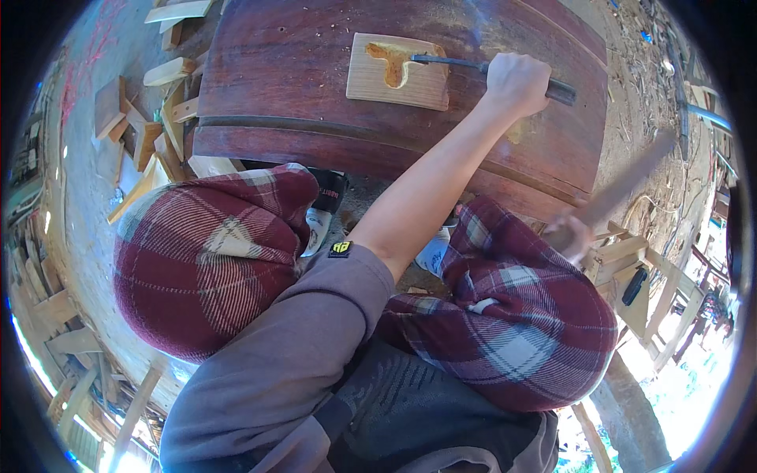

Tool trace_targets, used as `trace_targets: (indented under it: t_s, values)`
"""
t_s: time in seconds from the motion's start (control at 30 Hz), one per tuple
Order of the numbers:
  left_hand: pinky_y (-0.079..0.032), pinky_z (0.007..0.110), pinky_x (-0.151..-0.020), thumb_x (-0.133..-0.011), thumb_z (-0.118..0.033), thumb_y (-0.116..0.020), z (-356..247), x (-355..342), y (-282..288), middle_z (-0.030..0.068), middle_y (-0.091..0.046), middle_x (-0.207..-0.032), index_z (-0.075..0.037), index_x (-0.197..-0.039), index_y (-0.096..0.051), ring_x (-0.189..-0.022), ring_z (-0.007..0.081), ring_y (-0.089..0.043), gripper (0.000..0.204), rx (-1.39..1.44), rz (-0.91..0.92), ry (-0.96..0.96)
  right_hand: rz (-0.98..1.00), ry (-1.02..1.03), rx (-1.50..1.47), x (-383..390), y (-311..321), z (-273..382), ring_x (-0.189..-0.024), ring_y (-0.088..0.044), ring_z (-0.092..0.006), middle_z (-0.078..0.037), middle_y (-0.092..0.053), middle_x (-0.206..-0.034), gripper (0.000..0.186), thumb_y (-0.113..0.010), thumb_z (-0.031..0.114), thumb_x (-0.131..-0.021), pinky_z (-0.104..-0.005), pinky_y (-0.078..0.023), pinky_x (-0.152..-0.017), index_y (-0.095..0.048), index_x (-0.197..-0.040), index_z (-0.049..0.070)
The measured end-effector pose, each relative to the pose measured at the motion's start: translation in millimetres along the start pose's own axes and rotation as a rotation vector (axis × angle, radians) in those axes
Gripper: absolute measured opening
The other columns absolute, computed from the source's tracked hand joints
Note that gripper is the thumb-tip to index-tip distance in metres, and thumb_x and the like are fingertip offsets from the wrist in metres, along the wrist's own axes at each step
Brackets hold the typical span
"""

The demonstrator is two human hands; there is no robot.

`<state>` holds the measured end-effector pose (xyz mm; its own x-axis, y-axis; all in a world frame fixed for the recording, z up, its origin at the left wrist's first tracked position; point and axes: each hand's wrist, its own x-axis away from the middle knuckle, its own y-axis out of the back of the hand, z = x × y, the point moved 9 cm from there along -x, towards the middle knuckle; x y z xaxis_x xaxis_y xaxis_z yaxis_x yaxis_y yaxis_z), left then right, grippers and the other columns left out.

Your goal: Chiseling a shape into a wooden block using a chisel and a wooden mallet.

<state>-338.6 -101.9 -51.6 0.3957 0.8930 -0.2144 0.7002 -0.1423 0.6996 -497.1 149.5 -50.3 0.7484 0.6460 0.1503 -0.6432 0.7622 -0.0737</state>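
Observation:
My left hand (517, 85) is closed around a dark chisel (457, 61), reaching across the bench from the left. The chisel's tip sits at the right edge of a carved recess in a pale wooden block (426, 88). That recess is T-like with rounded ends and an orange-brown floor. The block lies flat on a reddish-brown wooden bench (292, 87). Low on the right, beyond my knee, my right hand (573, 239) grips a long wooden stick (631, 177), apart from the chisel. Motion smears both this hand and the stick.
Wood offcuts (150, 126) lie piled on the floor left of the bench. A wooden frame (639, 268) stands at the right, beside a small black object (634, 285). My knees, in red plaid cloth (229, 260), flank the bench's near edge. Wood chips are scattered over the benchtop.

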Motion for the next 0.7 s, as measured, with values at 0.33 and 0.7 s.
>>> trace_targets:
  t_s: [0.33,0.7]
  values:
    - [-0.053,0.037,-0.066,-0.065,-0.024,-0.073,2,3,3,0.0124,-0.069,-0.073,-0.01,-0.075,-0.072,-0.072,0.0287,-0.069,0.017,-0.058,-0.012,-0.024,0.078,-0.101,0.149,1,-11,4,-0.063,-0.053,-0.0168,-0.009,-0.055,-0.081,0.035,-0.059,0.012,-0.073,-0.0285,-0.045,-0.053,-0.055,-0.106,0.0]
    - [-0.053,0.037,-0.068,-0.065,-0.021,-0.07,9,3,4,0.0127,-0.069,-0.074,-0.01,-0.074,-0.072,-0.074,0.0288,-0.069,0.014,-0.043,-0.008,0.015,0.299,0.222,0.227,14,-39,32,-0.06,-0.052,-0.0145,-0.008,-0.047,-0.073,0.042,-0.058,0.015,-0.069,-0.0265,-0.042,-0.049,-0.053,-0.107,-0.001]
